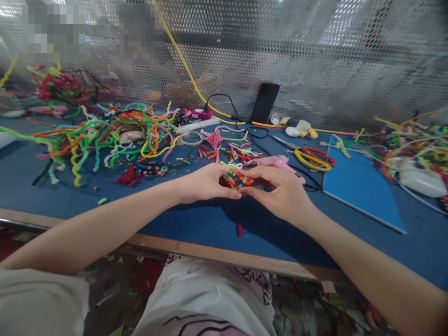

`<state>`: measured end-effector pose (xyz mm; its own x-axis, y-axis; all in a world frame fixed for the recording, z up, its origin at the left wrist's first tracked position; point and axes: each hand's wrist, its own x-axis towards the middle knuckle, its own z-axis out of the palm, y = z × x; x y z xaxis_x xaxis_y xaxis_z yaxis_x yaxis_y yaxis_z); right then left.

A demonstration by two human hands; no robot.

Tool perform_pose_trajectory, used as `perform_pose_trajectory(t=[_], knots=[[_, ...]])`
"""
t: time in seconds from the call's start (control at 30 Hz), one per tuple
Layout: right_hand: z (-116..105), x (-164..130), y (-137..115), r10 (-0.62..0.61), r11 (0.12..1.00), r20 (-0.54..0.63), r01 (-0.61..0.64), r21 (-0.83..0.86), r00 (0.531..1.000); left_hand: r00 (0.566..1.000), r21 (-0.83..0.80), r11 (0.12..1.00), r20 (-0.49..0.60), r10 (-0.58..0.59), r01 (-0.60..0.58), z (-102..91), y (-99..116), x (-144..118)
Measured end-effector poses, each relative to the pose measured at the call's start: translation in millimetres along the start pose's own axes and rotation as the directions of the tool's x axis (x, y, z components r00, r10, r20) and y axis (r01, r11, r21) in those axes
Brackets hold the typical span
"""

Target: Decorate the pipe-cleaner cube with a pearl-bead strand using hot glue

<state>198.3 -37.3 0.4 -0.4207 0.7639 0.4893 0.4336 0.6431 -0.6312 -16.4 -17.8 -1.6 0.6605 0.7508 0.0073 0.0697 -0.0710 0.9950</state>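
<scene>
**Small multicoloured bundle held between both hands above the table**

Nearest, at the table (217, 228) front edge: left hand (205, 184) and right hand (282, 191) closed together on one small bundle of short pipe-cleaner pieces (236, 178), red, yellow and green mixed. Bundle pinched from both sides by the fingertips, lifted a little over the blue surface, not resting on it. Thumbs pressed along the lower side. Seemingly the shaping step: packing or twisting the short pieces into one tight lump. Next move probably calls for a firm hold by one hand and small turning by the other, with care not to let loose ends fall out.

Just below the hands, one red scrap (240, 230) alone on the table. Behind the bundle, a pink glue gun (276, 162), almost touching the right fingers. Further right, scissors with red and yellow handles (315, 157), beside a blue sheet (360, 186). Further left, a large heap of long pipe cleaners (105, 135). At the far edge, a dark phone (265, 102) leaned against the perforated screen (315, 56).
</scene>
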Motion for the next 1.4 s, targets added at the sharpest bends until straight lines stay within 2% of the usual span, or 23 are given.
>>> perform_pose_trajectory(t=[0.13, 0.3, 0.4, 0.63, 0.87, 1.0, 1.13, 1.2, 1.3, 1.4], knots=[[0.8, 0.0, 4.3, 0.036, 0.998, 0.016, -0.037, 0.047, 0.999, 0.999, -0.023, 0.999, -0.029, -0.029, 0.029, 1.2, -1.3, -0.5], [1.9, -0.7, 10.3, 0.035, 0.996, -0.021, -0.033, 0.085, 0.999, 0.992, -0.316, 0.946, -0.073, -0.099, 0.071, 6.4, -1.9, 0.0], [1.9, -1.0, 11.2, 0.003, 0.999, -0.037, -0.001, 0.052, 0.999, 0.989, -0.392, 0.915, -0.066, -0.132, 0.096, 8.9, -1.6, 0.4], [1.7, -0.6, 8.1, -0.035, 0.999, -0.037, 0.036, 0.036, 0.999, 0.987, -0.431, 0.898, -0.079, -0.136, 0.089, 10.2, -3.6, 0.3], [-1.6, 1.5, 3.0, 0.020, 1.000, -0.029, -0.020, -0.018, 0.999, 0.988, -0.413, 0.905, -0.067, -0.141, 0.101, 8.9, -2.4, 2.4], [-0.7, 1.5, 5.6, 0.069, 0.996, -0.020, -0.068, 0.055, 0.997, 0.986, -0.394, 0.914, -0.083, -0.145, 0.101, 6.3, 5.0, 3.0], [2.2, 1.2, 10.5, 0.058, 0.993, -0.047, -0.052, 0.104, 0.997, 0.978, -0.397, 0.912, -0.125, -0.166, 0.104, 2.3, 10.0, 0.6], [1.7, 1.6, 10.9, 0.018, 0.998, -0.049, -0.015, 0.064, 0.999, 0.977, -0.369, 0.921, -0.121, -0.178, 0.122, 1.0, 9.6, -0.6], [-1.1, 2.1, 9.4, -0.074, 0.994, -0.056, 0.069, -0.083, 0.996, 0.976, -0.325, 0.936, -0.113, -0.184, 0.139, 2.0, 6.5, -1.0], [-2.7, 1.7, 8.4, -0.106, 0.981, -0.074, 0.092, -0.169, 0.992, 0.985, -0.359, 0.928, -0.093, -0.146, 0.103, 6.1, 2.7, -0.3]])
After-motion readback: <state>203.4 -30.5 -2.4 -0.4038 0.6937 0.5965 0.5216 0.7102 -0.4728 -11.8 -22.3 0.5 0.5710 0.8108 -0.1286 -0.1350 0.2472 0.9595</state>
